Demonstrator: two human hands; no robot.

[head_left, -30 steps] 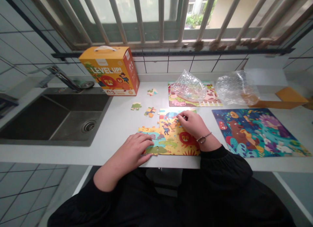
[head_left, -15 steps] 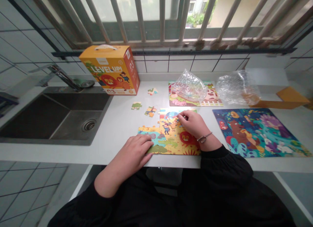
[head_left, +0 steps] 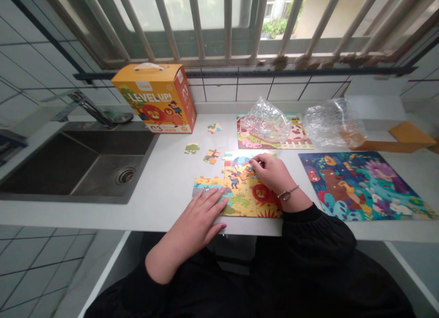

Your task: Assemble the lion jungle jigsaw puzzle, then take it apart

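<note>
A partly joined jigsaw puzzle [head_left: 240, 201] with a lion and a crocodile lies on the counter in front of me. Its upper left corner is a gap. My left hand [head_left: 202, 213] rests flat on the puzzle's lower left part, fingers stretched out. On its upper right part sits my right hand [head_left: 270, 172], fingertips drawn together near the blue elephant; whatever they pinch, if anything, is hidden. Loose beyond the gap are a puzzle piece with orange and blue [head_left: 211, 156], a green puzzle piece [head_left: 192, 148] and a pale puzzle piece [head_left: 215, 128].
An orange puzzle box [head_left: 157, 101] stands at the back, beside the sink [head_left: 103, 149]. A dark forest puzzle [head_left: 360, 185] lies to the right. Behind are a farm puzzle [head_left: 248, 142] under crumpled clear plastic [head_left: 267, 119], another plastic bag [head_left: 331, 121] and an orange card [head_left: 391, 145].
My left hand has slid right across the puzzle, its fingers now more spread. My right hand has stayed nearly in the same spot.
</note>
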